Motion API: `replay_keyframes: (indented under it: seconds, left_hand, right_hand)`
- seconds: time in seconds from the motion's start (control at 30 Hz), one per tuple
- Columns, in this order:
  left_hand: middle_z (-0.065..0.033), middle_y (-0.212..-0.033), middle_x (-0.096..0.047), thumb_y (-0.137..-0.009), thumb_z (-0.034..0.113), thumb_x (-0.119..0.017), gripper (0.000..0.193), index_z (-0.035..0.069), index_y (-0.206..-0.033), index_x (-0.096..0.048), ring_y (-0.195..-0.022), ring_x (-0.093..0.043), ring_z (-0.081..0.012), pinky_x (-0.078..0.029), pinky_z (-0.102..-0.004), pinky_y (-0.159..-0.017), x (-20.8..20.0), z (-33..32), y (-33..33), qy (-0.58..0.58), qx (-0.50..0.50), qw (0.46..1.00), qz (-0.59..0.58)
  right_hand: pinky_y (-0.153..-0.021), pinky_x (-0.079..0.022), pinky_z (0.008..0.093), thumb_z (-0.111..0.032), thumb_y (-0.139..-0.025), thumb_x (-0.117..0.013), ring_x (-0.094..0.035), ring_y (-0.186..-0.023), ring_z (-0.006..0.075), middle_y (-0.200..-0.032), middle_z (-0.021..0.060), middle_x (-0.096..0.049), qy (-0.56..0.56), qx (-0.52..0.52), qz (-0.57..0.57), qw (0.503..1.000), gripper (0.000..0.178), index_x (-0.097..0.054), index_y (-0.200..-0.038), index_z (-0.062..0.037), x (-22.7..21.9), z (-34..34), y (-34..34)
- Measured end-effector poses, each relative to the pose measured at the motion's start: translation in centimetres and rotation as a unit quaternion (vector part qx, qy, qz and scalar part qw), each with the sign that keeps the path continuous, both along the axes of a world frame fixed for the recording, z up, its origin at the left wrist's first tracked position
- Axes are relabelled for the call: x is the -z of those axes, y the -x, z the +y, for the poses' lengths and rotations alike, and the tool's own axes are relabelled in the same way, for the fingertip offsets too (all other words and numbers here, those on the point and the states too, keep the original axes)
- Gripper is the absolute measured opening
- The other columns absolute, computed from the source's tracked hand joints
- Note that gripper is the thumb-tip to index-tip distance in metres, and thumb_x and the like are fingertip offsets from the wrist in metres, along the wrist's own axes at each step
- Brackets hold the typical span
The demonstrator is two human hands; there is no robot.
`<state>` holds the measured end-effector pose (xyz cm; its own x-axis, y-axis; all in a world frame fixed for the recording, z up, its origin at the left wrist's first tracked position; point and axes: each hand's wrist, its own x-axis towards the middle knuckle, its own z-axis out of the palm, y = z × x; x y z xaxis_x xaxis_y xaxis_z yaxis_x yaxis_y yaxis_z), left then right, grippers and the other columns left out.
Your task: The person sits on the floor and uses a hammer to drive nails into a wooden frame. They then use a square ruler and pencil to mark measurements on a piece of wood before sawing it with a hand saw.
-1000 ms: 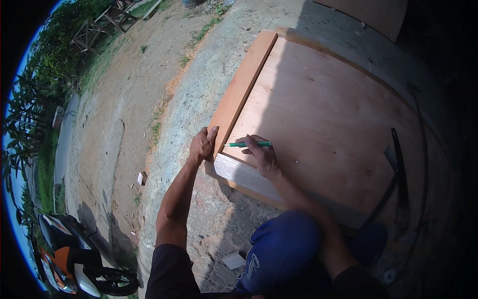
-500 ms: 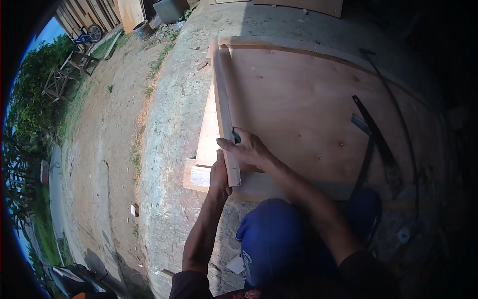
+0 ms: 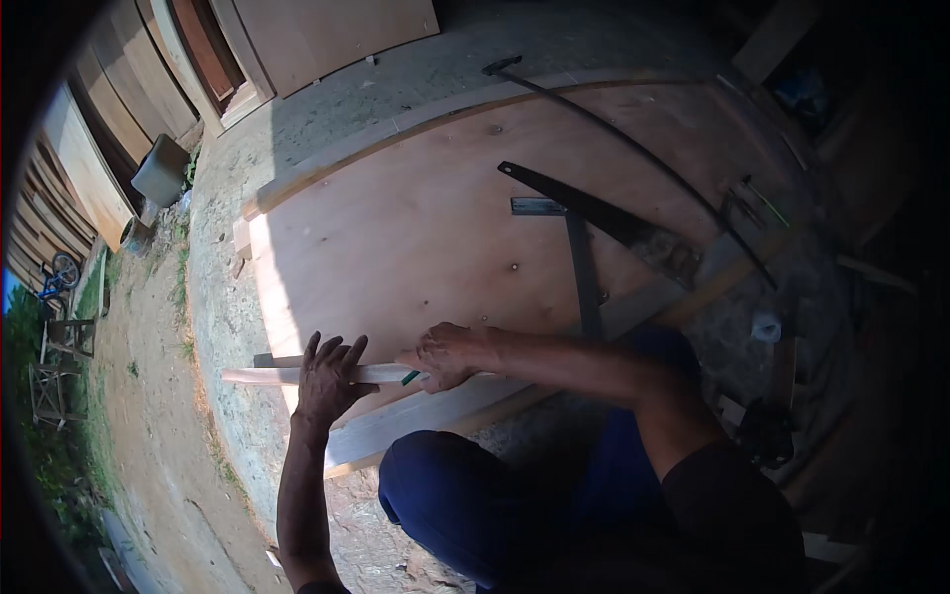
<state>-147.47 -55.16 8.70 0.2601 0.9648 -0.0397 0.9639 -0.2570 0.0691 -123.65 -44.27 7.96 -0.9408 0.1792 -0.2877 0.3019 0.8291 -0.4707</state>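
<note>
A pale wooden batten [image 3: 255, 377] lies crosswise in front of me, its left end jutting past the edge of the plywood panel [image 3: 396, 238]. My left hand [image 3: 332, 384] rests across the batten with its fingers stretched out and spread. At the batten's right part, my right hand [image 3: 450, 356] is closed round a slim green pencil [image 3: 410, 377], whose tip points down to the left at the wood. The curled fingers hide most of the pencil and the batten's right end.
A handsaw [image 3: 594, 216] and a metal try square [image 3: 582, 267] lie on the panel. Beyond them stretches a long dark bar [image 3: 623, 139] with a crosspiece. Wooden strips [image 3: 366, 148] border the panel. A grey container [image 3: 161, 170] and boards stand at the far left.
The batten has swung from pointing away from me to lying crosswise. My left hand has loosened from its end and spread its fingers. My view has turned right.
</note>
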Motion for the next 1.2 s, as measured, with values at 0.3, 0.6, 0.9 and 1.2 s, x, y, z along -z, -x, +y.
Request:
replay_keyframes:
  seconds: [0.3,0.6,0.9,1.2]
  left_hand:
    - [-0.0093,-0.084,-0.068,-0.085,0.038,-0.077,0.05,0.008,-0.117,-0.054,-0.082,-0.07,-0.0289,-0.056,-0.0406,-0.07,-2.9,-2.2,-8.1,0.058,0.019,0.995,-0.074]
    - [-0.0138,-0.095,-0.072,-0.086,0.032,-0.075,0.05,0.008,-0.125,-0.057,-0.095,-0.068,-0.0349,-0.054,-0.0458,-0.083,2.3,-4.5,-16.2,0.126,-0.122,0.977,-0.119]
    - [-0.0159,-0.093,-0.073,-0.088,0.042,-0.072,0.047,0.01,-0.121,-0.06,-0.097,-0.069,-0.0374,-0.054,-0.0493,-0.084,2.6,-0.4,-21.0,0.116,-0.224,0.962,-0.104]
    - [-0.0162,-0.109,-0.069,-0.083,0.049,-0.076,0.059,0.009,-0.122,-0.058,-0.104,-0.065,-0.0366,-0.051,-0.0479,-0.092,2.3,-0.6,-23.1,0.18,-0.244,0.946,-0.113]
  right_hand:
    - [-0.088,-0.054,0.0438,-0.034,-0.094,-0.066,-0.067,-0.104,0.035,-0.114,0.0156,-0.066,-0.118,0.481,0.249,0.832,0.038,-0.062,-0.121,-0.0084,1.3,11.7,-14.2]
    - [-0.102,-0.048,0.0456,-0.041,-0.082,-0.075,-0.054,-0.126,0.0427,-0.139,0.026,-0.051,-0.109,0.583,-0.024,0.805,0.095,-0.026,-0.154,-0.0023,10.2,9.6,-24.2]
    - [-0.07,-0.049,0.0318,-0.016,-0.081,-0.073,-0.061,-0.075,0.0139,-0.083,0.005,-0.065,0.36,0.589,0.315,0.651,0.027,-0.06,-0.102,-0.0048,8.3,8.2,-27.3]
    - [-0.064,-0.047,0.0288,-0.024,-0.102,-0.056,-0.056,-0.069,0.0117,-0.079,0.0014,-0.056,0.456,0.493,0.361,0.647,0.019,-0.059,-0.101,-0.0045,2.8,-2.3,-26.9]
